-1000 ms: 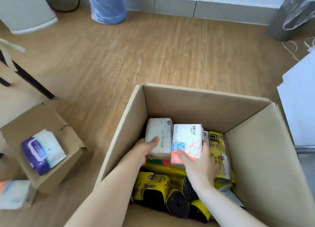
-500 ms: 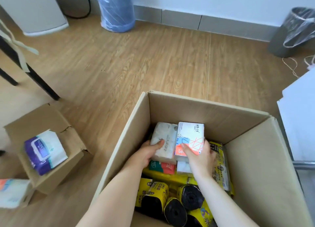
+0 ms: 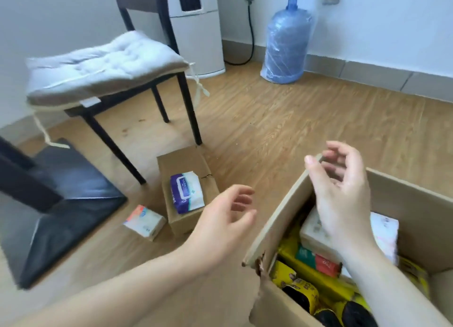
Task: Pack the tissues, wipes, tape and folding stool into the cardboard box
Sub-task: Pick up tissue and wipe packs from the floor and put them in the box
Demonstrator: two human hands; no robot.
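Observation:
The big cardboard box (image 3: pixel 414 199) stands open at the lower right, holding two tissue packs (image 3: pixel 384 231) on yellow-and-black rolls (image 3: pixel 301 292). My right hand (image 3: pixel 343 199) hovers above the box's left wall, fingers apart, holding nothing. Left of the box, over the floor, my left hand (image 3: pixel 223 228) is open and empty too. A purple-and-white wipes pack (image 3: pixel 186 191) lies on a small cardboard box (image 3: pixel 191 164). Beside that box a tissue pack (image 3: pixel 144 222) with an orange corner lies on the floor.
A black-legged chair (image 3: pixel 186 98) with a grey cushion (image 3: pixel 103 66) stands behind the small box. A black flat folded object (image 3: pixel 63 204) lies at the left. A blue water bottle (image 3: pixel 286 44) and a white appliance (image 3: pixel 198 32) stand by the wall.
Both hands have let go of the two tissue packs and lifted out of the box. My left hand has swung left. The view has turned left, showing the chair.

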